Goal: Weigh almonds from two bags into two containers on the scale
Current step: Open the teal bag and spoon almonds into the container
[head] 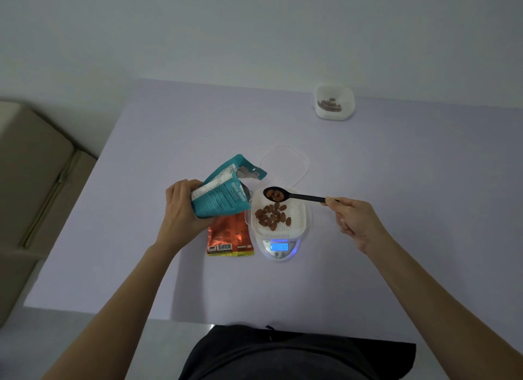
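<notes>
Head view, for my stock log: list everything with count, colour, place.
Table: 1, lilac, centre.
Scale: 1, white, mid-table.
Near container: 1, white, on scale.
Far container: 1, white, table's far right.
Spoon: 1, black, over near container.
Almonds: many, brown, both containers and spoon.
Lid: 1, clear, behind scale.
Teal bag: 1, teal, held left of scale.
Orange bag: 1, orange, left of scale.
Couch: 1, beige, left of table.
Left hand: 1, grips teal bag.
Right hand: 1, pinches spoon handle.

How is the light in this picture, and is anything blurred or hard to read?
Head view: the light is dim and bluish; the scale display glows bright, its digits partly washed out; the almonds on the scale are sharp; the far container looks soft, its contents only dark shapes.
</notes>
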